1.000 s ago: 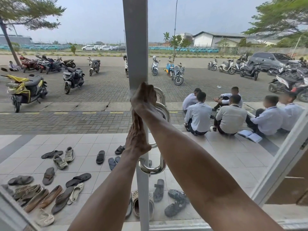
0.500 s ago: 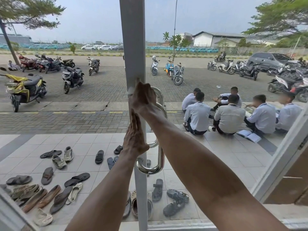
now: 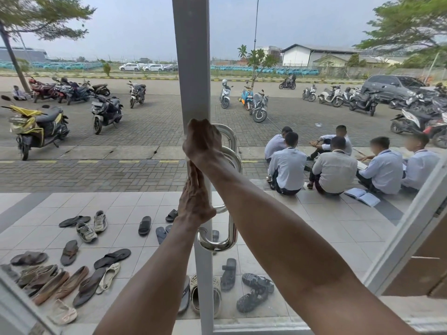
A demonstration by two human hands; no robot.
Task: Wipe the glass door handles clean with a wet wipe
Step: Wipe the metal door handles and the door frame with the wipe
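Note:
A glass door's grey upright frame (image 3: pixel 191 68) carries curved chrome handles (image 3: pixel 231 228) on both sides of the glass. My right hand (image 3: pixel 202 139) is at the top end of the handle, where it meets the frame, with its fingers curled forward. The wet wipe is hidden under that hand. Just below it, my left hand (image 3: pixel 196 201) presses flat against the frame, its straight fingers pointing up and holding nothing. The handle's lower bend shows bare and shiny.
Several sandals and shoes (image 3: pixel 84 274) lie on the tiled porch beyond the glass. A group of people (image 3: pixel 336 165) sits on the step at the right. A second door's white frame (image 3: pixel 408 228) slants in at the right. Parked scooters (image 3: pixel 36 126) stand further out.
Both hands stay almost where they were on the frame and handle top. A white sliver of wipe seen beside my right hand earlier is now covered.

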